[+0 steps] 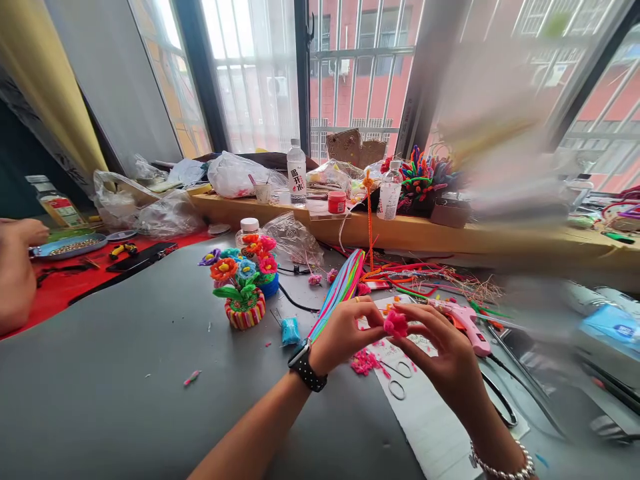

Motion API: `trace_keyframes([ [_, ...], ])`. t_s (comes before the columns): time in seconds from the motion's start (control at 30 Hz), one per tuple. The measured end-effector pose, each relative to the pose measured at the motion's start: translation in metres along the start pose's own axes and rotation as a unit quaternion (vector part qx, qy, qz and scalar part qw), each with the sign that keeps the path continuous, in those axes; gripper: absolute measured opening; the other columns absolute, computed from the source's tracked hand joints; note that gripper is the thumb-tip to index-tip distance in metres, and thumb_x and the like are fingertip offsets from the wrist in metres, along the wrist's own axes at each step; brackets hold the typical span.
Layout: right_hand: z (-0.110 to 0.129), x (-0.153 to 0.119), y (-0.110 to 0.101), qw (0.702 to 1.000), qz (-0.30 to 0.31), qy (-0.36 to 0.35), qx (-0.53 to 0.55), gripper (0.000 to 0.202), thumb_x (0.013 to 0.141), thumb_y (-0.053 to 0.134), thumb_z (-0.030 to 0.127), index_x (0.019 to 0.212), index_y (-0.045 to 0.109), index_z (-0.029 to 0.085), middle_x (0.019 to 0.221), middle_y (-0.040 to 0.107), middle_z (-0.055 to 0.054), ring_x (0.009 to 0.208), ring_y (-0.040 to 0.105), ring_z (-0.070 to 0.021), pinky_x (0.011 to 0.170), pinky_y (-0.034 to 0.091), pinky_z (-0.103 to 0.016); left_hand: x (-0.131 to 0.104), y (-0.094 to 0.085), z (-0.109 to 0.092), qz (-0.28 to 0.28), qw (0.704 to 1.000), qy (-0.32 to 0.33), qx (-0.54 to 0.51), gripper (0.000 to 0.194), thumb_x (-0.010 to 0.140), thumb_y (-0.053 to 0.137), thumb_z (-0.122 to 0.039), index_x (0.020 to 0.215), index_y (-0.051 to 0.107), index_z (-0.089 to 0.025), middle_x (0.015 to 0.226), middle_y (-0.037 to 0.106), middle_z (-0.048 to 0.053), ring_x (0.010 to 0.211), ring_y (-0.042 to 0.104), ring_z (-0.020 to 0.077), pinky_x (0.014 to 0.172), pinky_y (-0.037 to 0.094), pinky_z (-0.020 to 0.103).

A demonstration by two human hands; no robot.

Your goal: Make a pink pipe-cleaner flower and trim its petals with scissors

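Between the fingertips of both hands is a small pink fuzzy flower, raised over the grey table. My left hand, with a black dotted watch strap at the wrist, pinches it from the left. From the right, my right hand grips it with thumb and fingers; a beaded bracelet circles that wrist. Below lie scissors and a heap of pink fluffy bits, beside and partly on a white sheet. A pink glue gun rests behind my right hand.
Left of my hands stands a striped pot of fuzzy flowers by a blue packet. Colored pipe cleaners lie behind. Bottles and bags line the wooden ledge. Another person's arm is at far left. A blurred shape covers the right.
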State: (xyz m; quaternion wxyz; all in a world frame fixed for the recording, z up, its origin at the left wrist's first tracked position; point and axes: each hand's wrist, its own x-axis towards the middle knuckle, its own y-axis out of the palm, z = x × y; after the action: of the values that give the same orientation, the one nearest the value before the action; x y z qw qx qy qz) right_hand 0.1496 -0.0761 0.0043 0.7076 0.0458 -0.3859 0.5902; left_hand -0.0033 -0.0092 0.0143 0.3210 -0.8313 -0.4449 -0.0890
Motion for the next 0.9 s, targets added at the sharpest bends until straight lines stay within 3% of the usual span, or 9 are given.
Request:
trace_keyframes([
  [0.2, 0.004, 0.0, 0.0, 0.991, 0.001, -0.086, -0.105, 0.027, 0.076, 0.057, 0.021, 0.103, 0.059, 0.024, 0.091, 0.062, -0.005, 0.08, 0.06, -0.0175, 0.07, 0.052, -0.03, -0.001, 0.001, 0.0, -0.001, 0.999, 0.009, 0.039, 0.015, 0.07, 0.059, -0.02, 0.057, 0.055, -0.014, 0.06, 0.052, -0.001, 0.059, 0.048, 0.0089, 0.059, 0.038, 0.019],
  [0.43, -0.002, 0.001, 0.002, 0.99, -0.026, -0.08, -0.116, 0.021, 0.077, 0.055, 0.02, 0.096, 0.062, 0.024, 0.091, 0.064, -0.003, 0.083, 0.061, -0.0178, 0.073, 0.052, -0.03, -0.002, 0.005, 0.002, -0.038, 0.993, 0.008, 0.116, 0.012, 0.073, 0.055, -0.021, 0.064, 0.06, -0.015, 0.066, 0.055, 0.001, 0.064, 0.051, 0.0105, 0.063, 0.04, 0.021],
  [0.63, -0.008, 0.001, -0.002, 0.999, 0.046, 0.016, -0.012, 0.025, 0.08, 0.052, 0.022, 0.104, 0.058, 0.024, 0.108, 0.059, -0.005, 0.1, 0.055, -0.0201, 0.083, 0.05, -0.035, 0.0, -0.004, 0.0, 0.042, 0.997, 0.008, 0.059, 0.016, 0.071, 0.061, -0.029, 0.077, 0.064, -0.014, 0.07, 0.059, 0.002, 0.068, 0.053, 0.011, 0.064, 0.041, 0.02],
  [0.77, -0.008, 0.002, -0.005, 0.992, 0.065, 0.082, 0.075, 0.029, 0.077, 0.055, 0.028, 0.105, 0.057, 0.023, 0.108, 0.06, -0.006, 0.095, 0.058, -0.0202, 0.078, 0.053, -0.034, -0.001, -0.004, 0.002, 0.018, 0.997, 0.019, 0.079, 0.017, 0.071, 0.061, -0.032, 0.071, 0.065, -0.015, 0.065, 0.058, 0.001, 0.06, 0.051, 0.0095, 0.06, 0.04, 0.019],
  [0.9, -0.01, 0.002, -0.004, 0.989, 0.054, 0.103, 0.089, 0.031, 0.072, 0.061, 0.031, 0.102, 0.058, 0.022, 0.104, 0.059, -0.006, 0.084, 0.062, -0.0183, 0.075, 0.055, -0.033, -0.003, -0.002, 0.003, -0.039, 0.982, 0.044, 0.179, 0.012, 0.073, 0.059, -0.027, 0.068, 0.064, -0.017, 0.065, 0.059, 0.0, 0.059, 0.051, 0.0098, 0.06, 0.039, 0.022],
])
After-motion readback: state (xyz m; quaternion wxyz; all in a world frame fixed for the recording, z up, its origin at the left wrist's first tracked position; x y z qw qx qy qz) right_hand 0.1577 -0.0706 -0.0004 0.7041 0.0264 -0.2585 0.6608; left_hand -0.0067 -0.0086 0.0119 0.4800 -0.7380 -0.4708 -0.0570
